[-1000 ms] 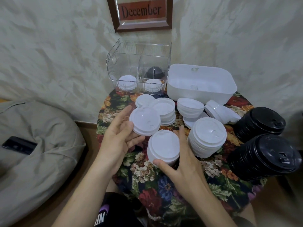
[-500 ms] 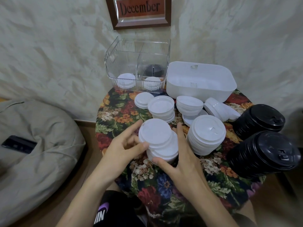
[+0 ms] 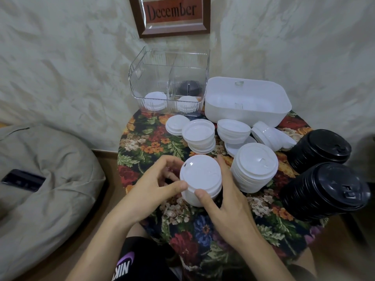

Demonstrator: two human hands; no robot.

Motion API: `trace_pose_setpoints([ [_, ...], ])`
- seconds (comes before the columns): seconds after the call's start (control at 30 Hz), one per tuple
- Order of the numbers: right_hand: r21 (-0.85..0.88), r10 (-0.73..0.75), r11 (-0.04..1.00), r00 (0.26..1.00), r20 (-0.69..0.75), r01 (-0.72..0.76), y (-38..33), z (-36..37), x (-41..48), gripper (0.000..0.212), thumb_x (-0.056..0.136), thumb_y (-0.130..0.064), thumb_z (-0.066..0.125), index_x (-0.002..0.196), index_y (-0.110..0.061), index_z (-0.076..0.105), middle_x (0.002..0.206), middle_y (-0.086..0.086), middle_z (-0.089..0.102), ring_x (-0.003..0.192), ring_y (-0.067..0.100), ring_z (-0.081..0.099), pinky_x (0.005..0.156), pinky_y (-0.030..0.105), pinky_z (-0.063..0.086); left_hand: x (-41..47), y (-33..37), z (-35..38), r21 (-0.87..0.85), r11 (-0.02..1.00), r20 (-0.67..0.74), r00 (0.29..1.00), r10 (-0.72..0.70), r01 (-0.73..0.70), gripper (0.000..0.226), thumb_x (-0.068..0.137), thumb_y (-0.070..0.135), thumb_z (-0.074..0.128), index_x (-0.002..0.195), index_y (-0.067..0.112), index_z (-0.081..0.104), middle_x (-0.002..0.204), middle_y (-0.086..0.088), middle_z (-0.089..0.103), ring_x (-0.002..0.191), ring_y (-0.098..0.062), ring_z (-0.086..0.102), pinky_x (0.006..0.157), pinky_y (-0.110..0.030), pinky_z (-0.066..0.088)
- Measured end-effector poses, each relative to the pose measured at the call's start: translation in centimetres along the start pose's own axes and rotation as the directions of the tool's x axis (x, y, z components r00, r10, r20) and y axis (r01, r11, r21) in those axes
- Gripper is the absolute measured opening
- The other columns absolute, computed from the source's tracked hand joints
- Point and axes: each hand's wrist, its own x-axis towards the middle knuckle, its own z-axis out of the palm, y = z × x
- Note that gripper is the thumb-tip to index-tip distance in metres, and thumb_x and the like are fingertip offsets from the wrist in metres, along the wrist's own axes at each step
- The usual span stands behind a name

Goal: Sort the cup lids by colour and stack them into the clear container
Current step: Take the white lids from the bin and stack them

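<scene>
Nearest the camera, the left hand (image 3: 154,185) and right hand (image 3: 225,201) both grip the white lid stack (image 3: 199,177), which stands on the floral cloth (image 3: 142,151) at the table's front. The left thumb presses on the stack's left rim with the fingers curled behind. The right thumb sits on the near rim and the forefinger runs up the far right side. Risk one: the upper lids may not be fully nested, so a lift by the rim alone could leave the lower lids behind or fan the column. Risk two: the taller white stack (image 3: 254,167) stands just beside the right hand, and a knuckle swinging outward could topple it toward the near black stack (image 3: 326,191) and far black stack (image 3: 320,147), mixing colours. Risk three: the route to the clear container (image 3: 142,63) crosses the upturned lids (image 3: 199,136) and a tipped stack (image 3: 269,134), so a low carry could scatter them. The container holds white lids in its front left compartment (image 3: 155,100) and front right compartment (image 3: 187,103), and a dark lid (image 3: 189,86) shows at rear right. A drop into the wrong compartment would undo the sort. The white tub (image 3: 245,98) stands just beside the container. Change noted: one second ago the left hand held a short white pile raised clear of the right hand's pile; half a second ago it lay askew on top; the two now read as one column, squared.
</scene>
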Motion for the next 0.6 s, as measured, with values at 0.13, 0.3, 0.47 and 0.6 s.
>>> trace_pose_setpoints([
  [0.13, 0.01, -0.012, 1.0, 1.0, -0.005, 0.012, 0.1, 0.1, 0.1, 0.08, 0.092, -0.075, 0.047, 0.157, -0.054, 0.007, 0.147, -0.056, 0.007, 0.137, -0.03, 0.009, 0.101, -0.005, 0.014, 0.3, -0.1, -0.1, -0.021, 1.0, 0.058, 0.998, 0.008, -0.007, 0.066, 0.087, 0.046, 0.075, 0.146, 0.043, 0.047, 0.144, 0.016, 0.058, 0.131, -0.009, 0.057, 0.106, -0.042, 0.049],
  [0.3, 0.019, 0.034, 0.999, 0.999, -0.032, -0.034, 0.4, 0.3, 0.2, 0.097, 0.084, -0.085, 0.038, 0.163, -0.042, 0.0, 0.166, -0.032, -0.003, 0.148, -0.018, -0.004, 0.109, 0.005, 0.006, 0.2, 0.4, 0.6, -0.029, 0.999, 0.147, 0.989, 0.027, -0.023, 0.062, 0.096, 0.024, 0.07, 0.152, 0.031, 0.045, 0.15, 0.015, 0.054, 0.14, -0.007, 0.049, 0.115, -0.038, 0.043],
  [0.47, 0.039, -0.013, 0.999, 1.0, -0.025, 0.014, 0.3, 0.2, 0.0, 0.077, 0.091, -0.07, 0.042, 0.155, -0.055, 0.003, 0.158, -0.042, 0.005, 0.148, -0.017, 0.007, 0.108, 0.002, 0.012, 0.0, 0.0, 0.9, 0.013, 1.0, 0.109, 0.994, 0.007, -0.009, 0.073, 0.085, 0.023, 0.084, 0.147, 0.037, 0.047, 0.145, 0.021, 0.056, 0.137, -0.002, 0.051, 0.114, -0.034, 0.043],
  [0.6, -0.022, -0.038, 0.999, 0.999, -0.003, 0.038, 0.3, 0.2, -0.1, 0.066, 0.095, -0.067, 0.036, 0.156, -0.05, 0.016, 0.16, -0.035, 0.016, 0.149, -0.011, 0.015, 0.107, 0.0, 0.013, -0.1, 0.1, 1.4, 0.252, 0.967, 0.048, 0.999, 0.012, -0.024, 0.093, 0.076, 0.038, 0.089, 0.146, 0.063, 0.033, 0.144, 0.04, 0.047, 0.137, 0.011, 0.043, 0.115, -0.029, 0.038],
])
